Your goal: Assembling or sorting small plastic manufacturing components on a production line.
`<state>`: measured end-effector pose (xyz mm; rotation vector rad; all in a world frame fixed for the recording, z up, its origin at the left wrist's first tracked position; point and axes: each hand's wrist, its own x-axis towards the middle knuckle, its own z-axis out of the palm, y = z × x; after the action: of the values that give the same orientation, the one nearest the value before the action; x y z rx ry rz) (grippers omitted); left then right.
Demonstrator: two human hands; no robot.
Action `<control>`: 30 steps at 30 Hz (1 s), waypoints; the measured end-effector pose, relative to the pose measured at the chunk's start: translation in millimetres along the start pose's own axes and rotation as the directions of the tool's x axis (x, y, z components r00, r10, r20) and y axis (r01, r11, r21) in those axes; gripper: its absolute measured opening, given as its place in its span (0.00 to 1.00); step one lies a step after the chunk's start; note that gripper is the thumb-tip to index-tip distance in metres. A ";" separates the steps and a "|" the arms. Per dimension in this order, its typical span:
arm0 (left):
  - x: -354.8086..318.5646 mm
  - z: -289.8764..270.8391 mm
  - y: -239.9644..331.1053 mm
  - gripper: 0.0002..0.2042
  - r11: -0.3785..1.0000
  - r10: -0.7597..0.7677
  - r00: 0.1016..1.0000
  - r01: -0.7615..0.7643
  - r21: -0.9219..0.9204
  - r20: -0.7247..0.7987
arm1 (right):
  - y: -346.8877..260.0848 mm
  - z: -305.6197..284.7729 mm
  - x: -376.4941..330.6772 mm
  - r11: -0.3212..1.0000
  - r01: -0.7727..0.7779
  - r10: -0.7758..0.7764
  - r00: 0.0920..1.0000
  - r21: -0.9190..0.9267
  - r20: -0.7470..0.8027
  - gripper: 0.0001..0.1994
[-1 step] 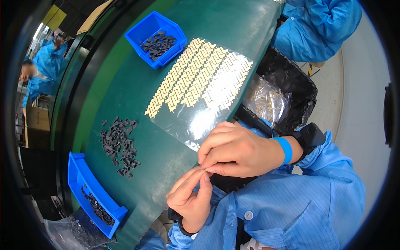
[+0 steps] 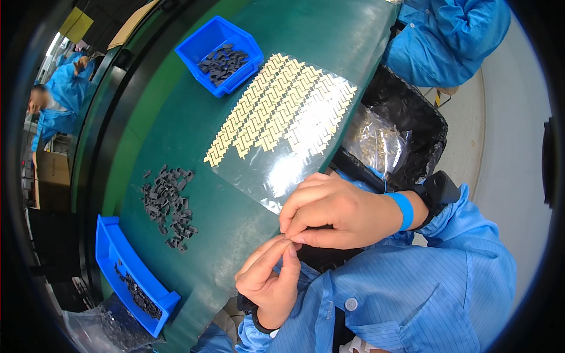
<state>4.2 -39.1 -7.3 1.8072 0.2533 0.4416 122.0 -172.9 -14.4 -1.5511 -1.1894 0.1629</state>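
At far left, other people in blue coats work beside a dark aisle, their faces blurred. The green desk (image 2: 329, 41) curves across the view. Near its lower left edge sits a blue bin (image 2: 112, 259) of small black parts, then a loose pile of black parts (image 2: 169, 206); a second blue bin (image 2: 219, 54) lies farther back. A clear sheet (image 2: 282, 126) carries rows of pale yellow pieces. At the desk's near edge the left hand (image 2: 268, 282) and right hand (image 2: 332, 212) meet, fingers pinched shut on something too small to make out. A black-lined waste bin (image 2: 412, 123) stands right, partly cut off by the desk.
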 end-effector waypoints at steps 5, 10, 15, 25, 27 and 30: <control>1.7 -1.0 -4.0 0.05 0.994 -0.047 0.996 0.053 -0.090 0.071 | 5.8 -12.5 0.4 0.871 -0.249 0.254 0.966 0.423 0.044 0.02; 2.1 4.9 -7.0 0.07 0.895 -0.217 0.975 0.182 -0.408 -0.040 | -0.3 -6.0 -8.2 0.708 -0.428 0.477 0.877 0.562 0.067 0.05; -0.3 9.3 -8.0 0.07 0.925 -0.175 0.983 0.143 -0.353 -0.059 | -1.0 8.8 -11.0 0.635 -0.414 0.470 0.877 0.652 0.099 0.06; 0.4 7.4 -11.3 0.06 0.965 -0.095 0.992 0.070 -0.253 -0.087 | -1.6 14.4 -7.4 0.724 -0.367 0.429 0.903 0.585 0.035 0.06; 1.7 6.0 -9.0 0.06 0.968 -0.086 0.994 0.069 -0.240 -0.062 | -1.7 11.2 -7.8 0.765 -0.370 0.413 0.910 0.527 0.038 0.07; 5.1 4.3 -6.2 0.06 0.856 -0.238 0.971 0.201 -0.476 -0.018 | -1.5 6.1 -4.9 0.812 -0.367 0.375 0.924 0.453 0.076 0.06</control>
<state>11.0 -39.1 -13.4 1.2661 0.3676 0.3714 114.8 -172.7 -17.7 -1.3332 -0.7432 0.6469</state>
